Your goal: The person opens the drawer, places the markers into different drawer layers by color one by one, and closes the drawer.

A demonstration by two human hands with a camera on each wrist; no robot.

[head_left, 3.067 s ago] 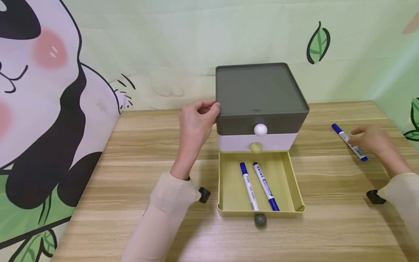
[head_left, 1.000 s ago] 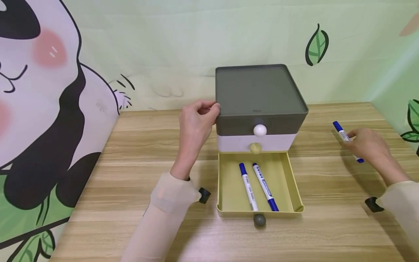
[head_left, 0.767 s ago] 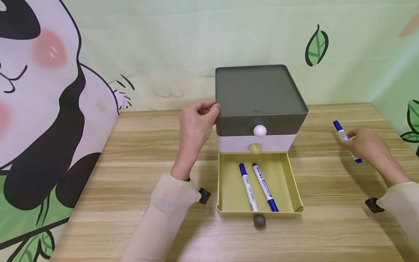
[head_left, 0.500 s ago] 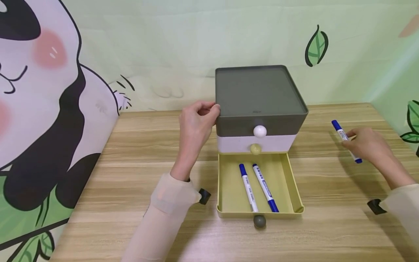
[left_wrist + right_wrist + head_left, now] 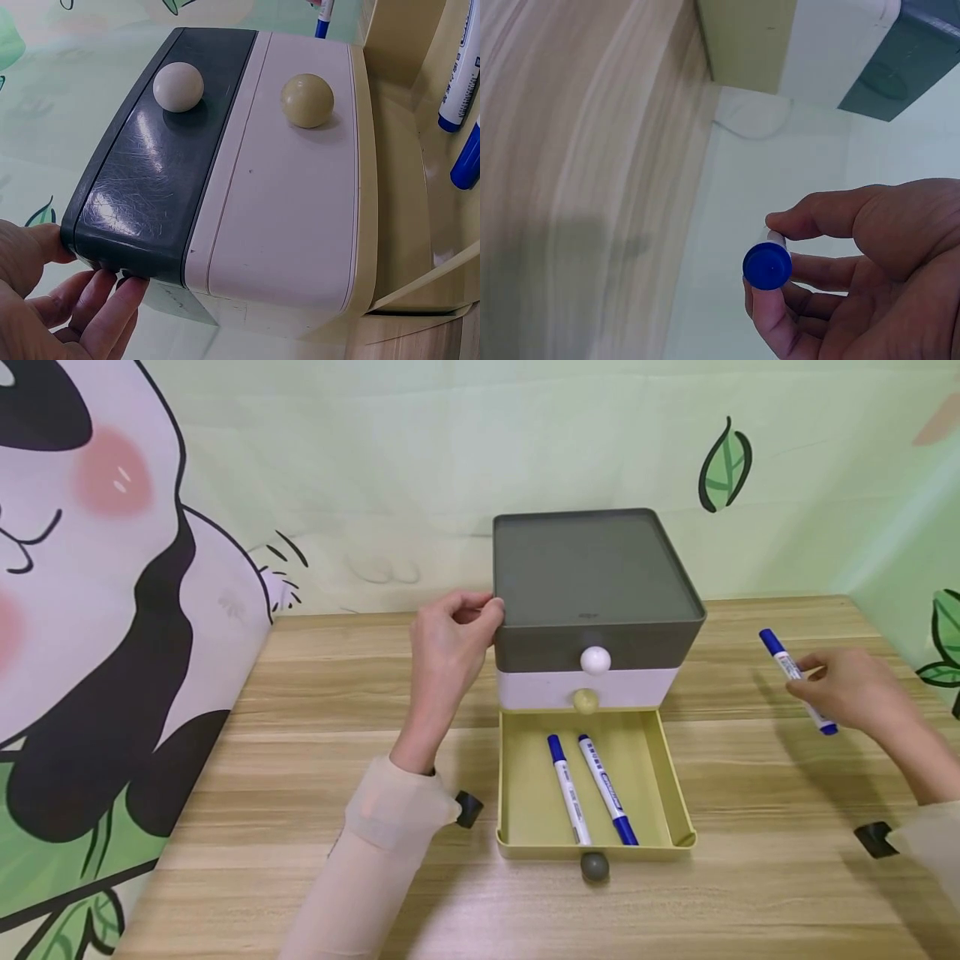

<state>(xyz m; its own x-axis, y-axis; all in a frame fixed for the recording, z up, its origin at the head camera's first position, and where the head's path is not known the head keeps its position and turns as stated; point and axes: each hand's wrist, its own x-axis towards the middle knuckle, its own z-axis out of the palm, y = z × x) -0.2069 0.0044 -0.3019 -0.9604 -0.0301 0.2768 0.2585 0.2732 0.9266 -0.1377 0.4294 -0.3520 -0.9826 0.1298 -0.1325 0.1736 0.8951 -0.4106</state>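
Observation:
A small drawer organizer [image 5: 600,568] with a dark grey top tier and a white tier stands at the back of the table. Its yellow bottom drawer [image 5: 527,806] is pulled out and holds two white-and-blue markers, a slimmer one [image 5: 568,793] and a thicker one [image 5: 603,781]. My left hand [image 5: 447,647] grips the organizer's upper left edge, thumb on top and fingers along the side. To the right, my right hand [image 5: 858,689] pinches another marker [image 5: 789,667] between thumb and fingers, its shadow apart on the table. The right wrist view shows the blue end [image 5: 767,265] of this marker pointing at the camera.
The wooden table [image 5: 322,718] ends at a pale green backdrop [image 5: 412,468] with a printed panda and leaves. A grey knob [image 5: 595,867] juts from the drawer front. White [image 5: 596,659] and yellow knobs [image 5: 586,701] stick out above the open drawer.
My right hand has closed on the marker that lay on the table and raised it, shifting slightly right in the last half second. My left hand and the open drawer have stayed put.

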